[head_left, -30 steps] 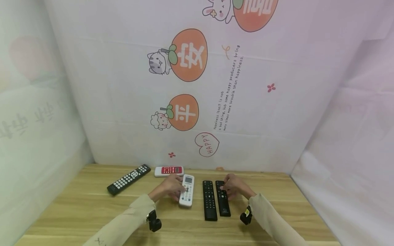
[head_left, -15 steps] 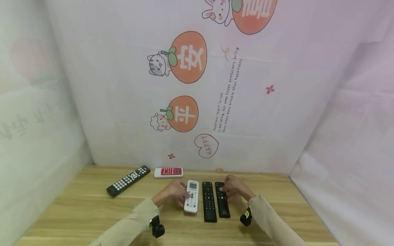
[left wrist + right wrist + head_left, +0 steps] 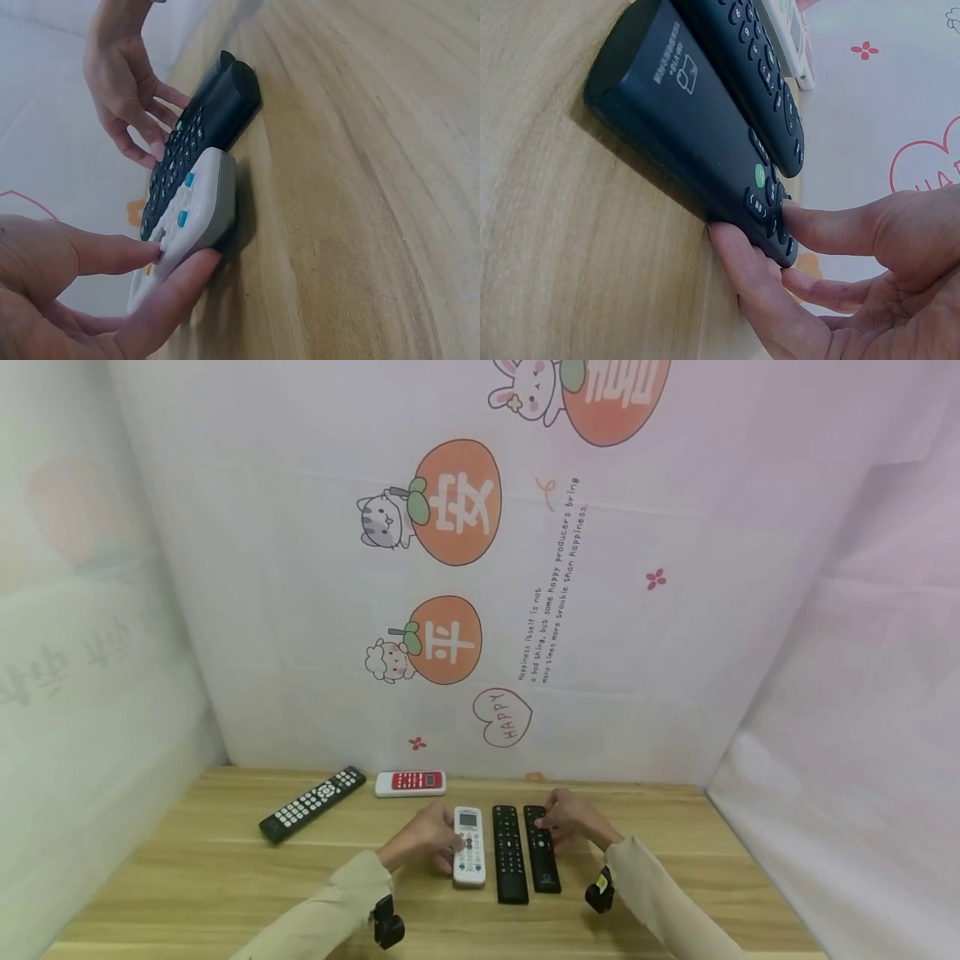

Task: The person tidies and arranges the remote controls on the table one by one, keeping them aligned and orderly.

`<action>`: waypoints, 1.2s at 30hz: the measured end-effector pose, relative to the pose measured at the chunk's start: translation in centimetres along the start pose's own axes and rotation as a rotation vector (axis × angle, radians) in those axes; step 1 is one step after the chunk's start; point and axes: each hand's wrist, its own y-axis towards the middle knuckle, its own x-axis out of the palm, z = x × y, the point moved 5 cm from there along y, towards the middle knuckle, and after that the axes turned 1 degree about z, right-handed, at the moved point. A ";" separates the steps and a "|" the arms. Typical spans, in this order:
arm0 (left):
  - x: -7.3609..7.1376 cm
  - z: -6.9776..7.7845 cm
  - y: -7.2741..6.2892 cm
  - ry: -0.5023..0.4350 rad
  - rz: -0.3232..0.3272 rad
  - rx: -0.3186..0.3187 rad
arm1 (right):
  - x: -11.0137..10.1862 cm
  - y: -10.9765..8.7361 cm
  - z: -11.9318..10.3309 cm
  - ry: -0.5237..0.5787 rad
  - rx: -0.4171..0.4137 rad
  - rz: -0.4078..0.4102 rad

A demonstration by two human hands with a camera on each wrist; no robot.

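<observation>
The grip of the left hand (image 3: 431,837) is closed on the white remote (image 3: 469,867), with one fingertip on the button face and another finger against the side edge. The grip of the right hand (image 3: 572,818) pinches the right black remote (image 3: 546,865), with the thumb on the buttons and fingers along the outer edge. Both items are positioned at the front centre of the wood-grain desk (image 3: 187,868), button faces up. The middle black remote (image 3: 511,864) lies between them, just beside each. All three are set roughly parallel, long axes pointing towards the printed backdrop (image 3: 315,627). The red-and-white remote (image 3: 410,783) lies crosswise at the rear of the desk, near the backdrop. The black remote with white buttons (image 3: 312,804) lies at a slant to its left. A black wrist camera is fitted at each sleeve cuff: left unit (image 3: 387,923), right unit (image 3: 599,892)
</observation>
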 end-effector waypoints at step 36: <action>-0.3 -1.6 -0.3 -0.107 -0.045 0.014 | 0.2 0.4 0.2 -0.019 0.040 -0.018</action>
